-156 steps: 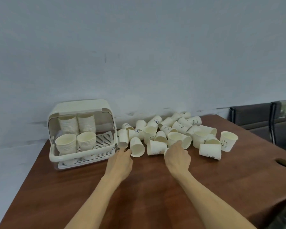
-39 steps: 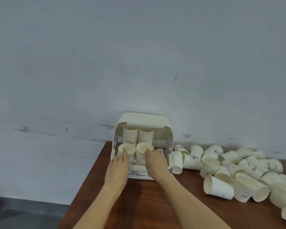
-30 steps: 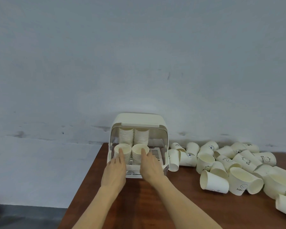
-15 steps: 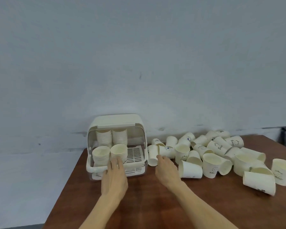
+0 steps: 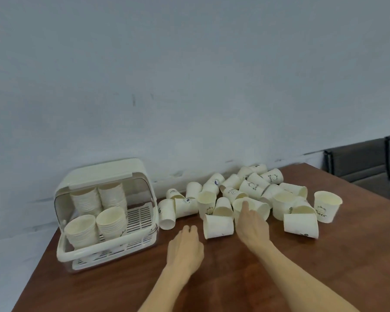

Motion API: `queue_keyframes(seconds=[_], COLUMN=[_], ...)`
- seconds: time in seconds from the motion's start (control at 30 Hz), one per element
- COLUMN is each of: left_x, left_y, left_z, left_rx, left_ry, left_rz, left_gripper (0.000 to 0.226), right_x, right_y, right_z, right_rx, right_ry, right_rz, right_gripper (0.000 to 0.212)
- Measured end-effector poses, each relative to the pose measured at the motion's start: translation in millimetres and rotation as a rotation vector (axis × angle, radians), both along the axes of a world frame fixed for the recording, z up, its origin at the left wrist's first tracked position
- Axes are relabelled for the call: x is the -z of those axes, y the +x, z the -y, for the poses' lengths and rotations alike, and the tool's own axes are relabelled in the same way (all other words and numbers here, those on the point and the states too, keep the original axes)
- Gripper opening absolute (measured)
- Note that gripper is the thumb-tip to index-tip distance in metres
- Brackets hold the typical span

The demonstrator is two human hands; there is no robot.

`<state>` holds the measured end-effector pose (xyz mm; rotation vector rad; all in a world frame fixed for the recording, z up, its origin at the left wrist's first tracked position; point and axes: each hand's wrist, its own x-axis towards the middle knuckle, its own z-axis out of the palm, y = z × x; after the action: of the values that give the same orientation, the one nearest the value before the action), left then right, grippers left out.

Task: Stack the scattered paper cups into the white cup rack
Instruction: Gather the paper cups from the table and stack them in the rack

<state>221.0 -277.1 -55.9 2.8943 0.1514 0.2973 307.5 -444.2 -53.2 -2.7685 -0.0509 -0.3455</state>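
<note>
The white cup rack (image 5: 65, 253) stands at the table's left, lid raised, with several stacks of paper cups (image 5: 110, 219) inside. Scattered paper cups (image 5: 254, 188) lie in a heap to its right along the wall. My left hand (image 5: 185, 248) hovers palm down, empty, just left of a cup lying on its side (image 5: 217, 226). My right hand (image 5: 252, 224) reaches over the heap, its fingers touching a cup on its side (image 5: 259, 207); I cannot see a closed grip on it.
The brown table (image 5: 279, 278) ends at the left just beyond the rack and at the right near dark chairs (image 5: 365, 163). One cup (image 5: 325, 206) stands upright at the heap's right end. A pale wall backs the table.
Both hands have left the rack and moved right to the heap of loose cups. The view has swung right, so the rack now sits at the left.
</note>
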Motion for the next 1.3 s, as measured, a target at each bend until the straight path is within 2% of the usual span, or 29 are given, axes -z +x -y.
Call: queue_keyframes(seconds=[0.23, 0.47, 0.67, 0.97, 1.3], left_x=[7, 14, 12, -12, -42], left_y=[28, 47, 49, 31, 4], left_z=[23, 34, 41, 22, -22], left_rx=[-0.018, -0.089, -0.089, -0.067, -0.094], left_ry=[-0.111, -0.189, -0.166, -0.2, -0.176], left_rz=[-0.078, -0.061, -0.012, 0.069, 0.184], left_gripper=[0.019, 0.022, 0.025, 0.015, 0.023], right_x=[9, 15, 12, -8, -47], right_y=[4, 3, 3, -5, -35], right_z=[11, 11, 17, 12, -41], right_rx=[-0.019, -0.048, -0.049, -0.042, -0.169], right_ry=[-0.06, -0.076, -0.106, -0.068, -0.093], right_rz=[-0.125, -0.117, -0.127, -0.05, 0.084], right_gripper=[0.022, 0.022, 0.023, 0.016, 0.013])
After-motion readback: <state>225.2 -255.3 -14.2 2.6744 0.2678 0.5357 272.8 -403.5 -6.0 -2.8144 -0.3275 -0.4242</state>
